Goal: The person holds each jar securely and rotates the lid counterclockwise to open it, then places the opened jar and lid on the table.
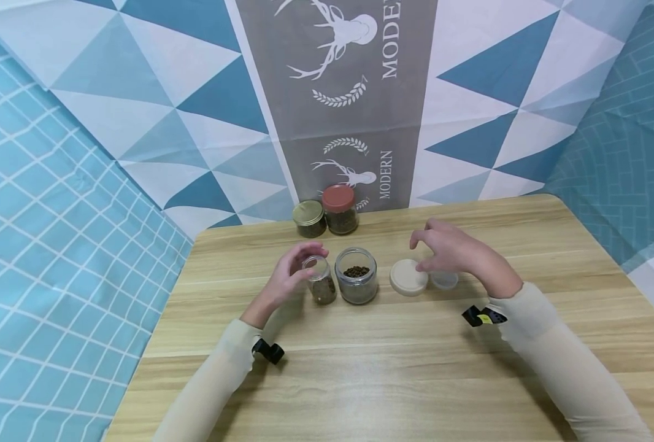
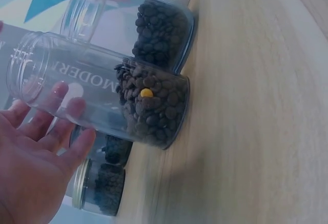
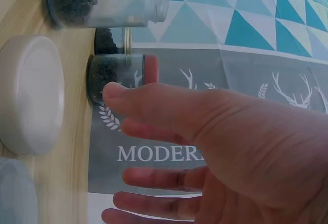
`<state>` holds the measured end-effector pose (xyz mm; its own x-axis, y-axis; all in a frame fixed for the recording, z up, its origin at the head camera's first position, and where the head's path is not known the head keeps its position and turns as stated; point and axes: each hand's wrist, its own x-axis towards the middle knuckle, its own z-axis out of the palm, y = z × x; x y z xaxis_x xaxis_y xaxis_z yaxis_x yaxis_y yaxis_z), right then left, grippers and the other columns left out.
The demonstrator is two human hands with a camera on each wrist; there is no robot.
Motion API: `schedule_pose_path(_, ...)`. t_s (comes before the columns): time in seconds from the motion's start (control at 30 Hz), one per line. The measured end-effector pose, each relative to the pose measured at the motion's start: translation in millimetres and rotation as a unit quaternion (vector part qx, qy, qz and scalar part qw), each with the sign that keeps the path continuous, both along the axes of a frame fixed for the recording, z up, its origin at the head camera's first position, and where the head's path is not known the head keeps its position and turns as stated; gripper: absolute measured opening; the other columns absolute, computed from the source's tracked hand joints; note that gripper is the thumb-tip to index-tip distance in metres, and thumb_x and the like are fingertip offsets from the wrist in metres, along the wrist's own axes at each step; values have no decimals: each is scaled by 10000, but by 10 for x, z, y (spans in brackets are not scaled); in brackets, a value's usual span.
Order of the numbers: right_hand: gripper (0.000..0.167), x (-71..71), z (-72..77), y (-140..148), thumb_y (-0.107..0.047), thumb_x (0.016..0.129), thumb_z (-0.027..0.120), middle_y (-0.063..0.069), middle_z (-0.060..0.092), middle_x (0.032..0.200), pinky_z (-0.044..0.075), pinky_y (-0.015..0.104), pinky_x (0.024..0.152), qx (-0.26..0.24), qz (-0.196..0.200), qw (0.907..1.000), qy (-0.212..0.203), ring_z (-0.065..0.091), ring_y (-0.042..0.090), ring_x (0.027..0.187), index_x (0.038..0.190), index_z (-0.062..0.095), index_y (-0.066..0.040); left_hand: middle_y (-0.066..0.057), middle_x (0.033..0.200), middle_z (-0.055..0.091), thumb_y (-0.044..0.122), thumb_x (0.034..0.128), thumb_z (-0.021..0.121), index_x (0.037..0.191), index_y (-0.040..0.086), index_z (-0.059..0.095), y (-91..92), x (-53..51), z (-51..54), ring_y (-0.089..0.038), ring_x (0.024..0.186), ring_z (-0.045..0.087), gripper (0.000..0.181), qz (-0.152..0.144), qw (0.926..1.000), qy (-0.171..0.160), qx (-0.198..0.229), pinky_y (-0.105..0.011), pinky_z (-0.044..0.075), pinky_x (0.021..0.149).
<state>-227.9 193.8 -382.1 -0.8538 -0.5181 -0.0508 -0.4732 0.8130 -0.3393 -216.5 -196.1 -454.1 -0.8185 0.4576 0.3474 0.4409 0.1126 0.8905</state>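
In the head view my left hand is beside a narrow glass jar, thumb and fingers spread about its upper part. Dark pellets and one yellow piece lie in this lidless jar; whether the fingers touch the glass cannot be told. A wider open glass jar with dark pellets stands just to its right. Over two lids hovers my right hand, its fingers apart and holding nothing. Beneath it are a cream round lid and a smaller translucent lid, partly hidden by the hand.
At the table's back edge stand a jar with a gold lid and a jar with a red lid, both with dark contents. A patterned cloth hangs behind them. The wooden table spans beneath both forearms.
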Motion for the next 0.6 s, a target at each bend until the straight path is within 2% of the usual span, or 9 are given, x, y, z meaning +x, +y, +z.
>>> schedule_pose_path(0.13,343,-29,-9,-44,-237,955,865,249,685,1244,580,612,960,-46,85,9999,135,668,378,1051,1248,770,-85,-487,1448,605,32,1012,495,1519,-196,499,-45,-1,-29,49,1344,650,556,3,9998,186,44,-242,507,1230)
schedule_pose_path(0.23,338,-55,28,-64,-226,979,839,271,701,1324,582,663,1039,-128,143,9996,230,697,462,1176,1273,771,-74,-489,1439,612,30,1023,469,1512,-200,508,-72,-11,-25,45,1334,656,542,117,9996,255,43,-176,504,1192)
schedule_pose_path(0.33,381,-86,96,-96,-222,992,831,286,699,1419,545,719,1125,-225,125,9991,336,660,542,1331,1335,767,-69,-486,1435,618,23,1035,459,1510,-202,511,-97,-17,-9,38,1317,660,528,255,9994,244,-14,-149,502,1164)
schedule_pose_path(0.4,420,-105,142,-122,-243,999,828,282,692,1458,526,739,1153,-238,64,9987,443,639,567,1372,1382,757,-85,-489,1444,612,25,1041,447,1506,-204,513,-105,-19,10,38,1309,665,523,316,9994,152,-8,-148,510,1154)
schedule_pose_path(0.6,499,-170,209,-191,-332,1013,819,262,670,1507,527,778,1121,-110,-163,9974,691,592,584,1425,1468,719,-152,-467,1465,619,61,1054,407,1502,-189,534,-104,-23,42,57,1286,665,528,513,9987,-13,-52,-163,517,1134)
